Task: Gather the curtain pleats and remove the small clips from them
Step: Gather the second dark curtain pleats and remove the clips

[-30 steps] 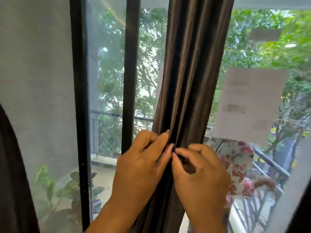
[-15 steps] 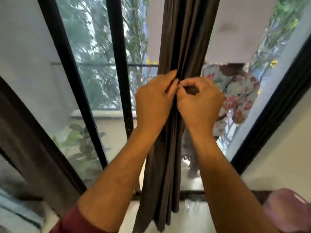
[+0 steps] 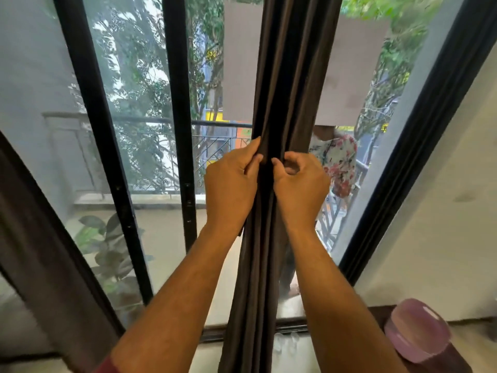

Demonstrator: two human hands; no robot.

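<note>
Head view: a black-framed glass door (image 3: 177, 109) looks out on a balcony railing (image 3: 150, 120) and trees. The dark brown curtain (image 3: 290, 76) hangs gathered from twelve to six o'clock at centre. The left hand (image 3: 231, 184) pinches its folds from nine o'clock; the right hand (image 3: 301, 184), curled, grips them from three. No clip can be made out. A purple container (image 3: 416, 331) sits at five o'clock.

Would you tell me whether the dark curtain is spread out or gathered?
Gathered: the curtain hangs as a narrow bunch of folds, pinched between the left hand and right hand.
</note>
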